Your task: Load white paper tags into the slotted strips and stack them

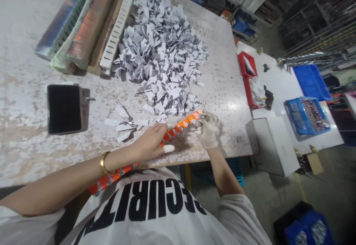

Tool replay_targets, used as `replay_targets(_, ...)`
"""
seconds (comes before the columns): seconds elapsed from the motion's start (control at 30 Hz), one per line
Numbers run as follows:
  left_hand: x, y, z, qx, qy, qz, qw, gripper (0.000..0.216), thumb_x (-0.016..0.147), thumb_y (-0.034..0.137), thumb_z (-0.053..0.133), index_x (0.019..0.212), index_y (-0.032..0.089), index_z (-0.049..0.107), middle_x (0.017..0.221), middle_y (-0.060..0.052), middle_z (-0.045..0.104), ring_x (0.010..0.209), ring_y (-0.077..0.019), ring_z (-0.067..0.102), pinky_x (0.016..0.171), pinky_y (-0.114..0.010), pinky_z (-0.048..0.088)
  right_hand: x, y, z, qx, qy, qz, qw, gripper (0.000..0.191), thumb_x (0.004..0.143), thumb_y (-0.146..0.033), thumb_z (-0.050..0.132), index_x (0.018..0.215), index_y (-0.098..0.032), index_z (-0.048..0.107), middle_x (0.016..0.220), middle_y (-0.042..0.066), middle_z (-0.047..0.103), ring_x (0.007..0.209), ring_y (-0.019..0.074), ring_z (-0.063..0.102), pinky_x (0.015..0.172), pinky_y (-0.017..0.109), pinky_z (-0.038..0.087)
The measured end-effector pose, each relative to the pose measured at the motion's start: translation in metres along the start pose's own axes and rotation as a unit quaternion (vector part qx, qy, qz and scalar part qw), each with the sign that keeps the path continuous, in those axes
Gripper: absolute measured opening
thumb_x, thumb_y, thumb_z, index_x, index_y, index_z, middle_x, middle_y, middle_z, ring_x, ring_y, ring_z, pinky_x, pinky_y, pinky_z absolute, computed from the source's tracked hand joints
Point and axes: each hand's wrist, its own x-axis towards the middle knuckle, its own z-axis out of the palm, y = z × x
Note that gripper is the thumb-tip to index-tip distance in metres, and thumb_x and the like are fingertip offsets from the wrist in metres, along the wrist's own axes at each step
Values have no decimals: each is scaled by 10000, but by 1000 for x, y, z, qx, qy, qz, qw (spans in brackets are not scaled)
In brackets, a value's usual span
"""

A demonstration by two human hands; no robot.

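Note:
A long orange strip (179, 126) with small pale pieces along its length slants from beside my body over the table edge. My left hand (151, 139) is closed on its middle, with white covers on the thumb and a fingertip. At the strip's far end, my right hand (207, 128) wears a whitish glove, its fingers curled in; what lies between them is mostly hidden. Just beyond both hands spreads a large heap of small white tags (164, 45). Several loose tags with small metal parts (125, 126) lie left of my left hand.
Slotted blocks, including an orange one (91, 22) and a white one (116, 33), stand at the back left. A black-screened device (64, 108) lies at left. Beyond the table's right edge are red bins (246, 83), a white box (274, 145) and a blue basket (296, 117).

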Motion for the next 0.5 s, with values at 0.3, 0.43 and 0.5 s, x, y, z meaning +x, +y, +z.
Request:
replay_targets(0.3, -2, -11, 11, 34, -66, -38, 997, 265, 920, 340, 589, 1099, 164, 502, 1191, -161, 590, 1159, -341, 533, 978, -467, 457, 14, 1, 8, -42, -106, -93, 989, 171, 938, -287, 588, 962, -186, 724, 1120, 119, 720, 1190, 297, 561, 1131, 520, 356)
replay_targets(0.43, -2, -14, 15, 19, -73, -43, 996, 279, 915, 337, 604, 1112, 163, 509, 1147, -143, 595, 1100, -325, 553, 949, -451, 472, 27, 4, 5, -31, -187, -99, 977, 187, 932, -271, 561, 981, -172, 712, 1129, 123, 707, 1245, 306, 526, 1153, 522, 334)
replay_targets(0.5, -2, -14, 16, 9, -75, -43, 996, 318, 906, 335, 621, 1142, 155, 507, 1170, -148, 591, 1118, -327, 546, 965, -454, 471, 32, 5, 6, -23, -224, -103, 969, 204, 933, -270, 548, 1020, -166, 701, 1133, 122, 697, 1277, 305, 503, 1174, 525, 312)
